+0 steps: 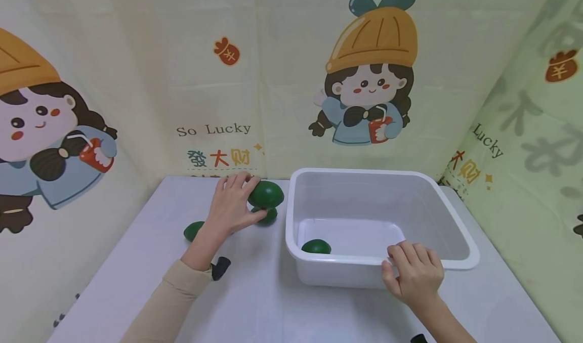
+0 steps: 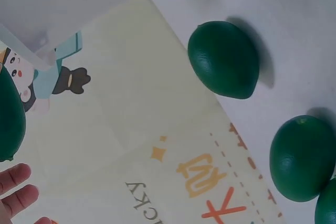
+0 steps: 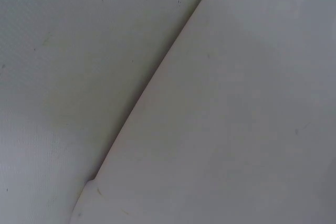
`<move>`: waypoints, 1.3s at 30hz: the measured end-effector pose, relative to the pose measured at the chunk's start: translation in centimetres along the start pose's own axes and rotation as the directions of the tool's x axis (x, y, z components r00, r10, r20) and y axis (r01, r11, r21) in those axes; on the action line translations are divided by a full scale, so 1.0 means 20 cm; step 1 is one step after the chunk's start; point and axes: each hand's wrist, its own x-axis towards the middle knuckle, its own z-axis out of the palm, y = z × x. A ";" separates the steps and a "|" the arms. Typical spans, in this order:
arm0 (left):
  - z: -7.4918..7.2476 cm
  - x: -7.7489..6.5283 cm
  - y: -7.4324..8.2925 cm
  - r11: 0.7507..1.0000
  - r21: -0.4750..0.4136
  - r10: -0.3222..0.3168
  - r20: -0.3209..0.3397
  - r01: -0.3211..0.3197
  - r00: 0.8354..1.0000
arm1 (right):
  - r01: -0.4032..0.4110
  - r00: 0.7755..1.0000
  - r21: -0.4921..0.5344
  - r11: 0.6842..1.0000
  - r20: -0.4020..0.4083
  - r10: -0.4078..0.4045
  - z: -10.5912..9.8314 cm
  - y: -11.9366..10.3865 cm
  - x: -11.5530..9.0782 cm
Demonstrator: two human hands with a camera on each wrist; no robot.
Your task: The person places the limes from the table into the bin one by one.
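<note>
My left hand (image 1: pixel 232 206) holds a green lime (image 1: pixel 266 195) between thumb and fingers, to the left of a white plastic tub (image 1: pixel 364 259). In the left wrist view, the held lime (image 2: pixel 9 116) shows at the left edge with some fingertips (image 2: pixel 21 199) below it. Just under it in the head view, another lime (image 1: pixel 268 217) lies on the table. A further lime (image 1: pixel 193 230) is partly hidden behind my left wrist. One lime (image 1: pixel 316 247) sits inside the tub near its front left corner. My right hand (image 1: pixel 415 272) grips the tub's front rim.
A white-covered table (image 1: pixel 255 302) carries everything. In the left wrist view, a lime (image 2: pixel 224 60) lies apart from two others that sit close together. A printed curtain (image 1: pixel 282 80) stands behind the table and at both sides. Pale, plain surfaces (image 3: pixel 220 108) fill the right wrist view.
</note>
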 end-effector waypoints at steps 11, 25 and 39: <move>-0.03 0.05 0.07 1.000 -0.016 0.016 -0.011 -0.017 1.000 | 0.004 1.000 -0.002 1.000 0.007 -0.004 0.00 0.00 -0.01; -0.03 0.11 0.16 0.999 0.000 0.055 -0.029 -0.055 0.998 | 0.001 1.000 -0.002 1.000 0.014 -0.001 0.00 0.02 -0.04; 0.00 0.17 0.27 0.990 0.001 0.141 -0.031 -0.141 0.990 | 0.003 1.000 0.001 1.000 0.006 -0.003 0.01 0.01 -0.03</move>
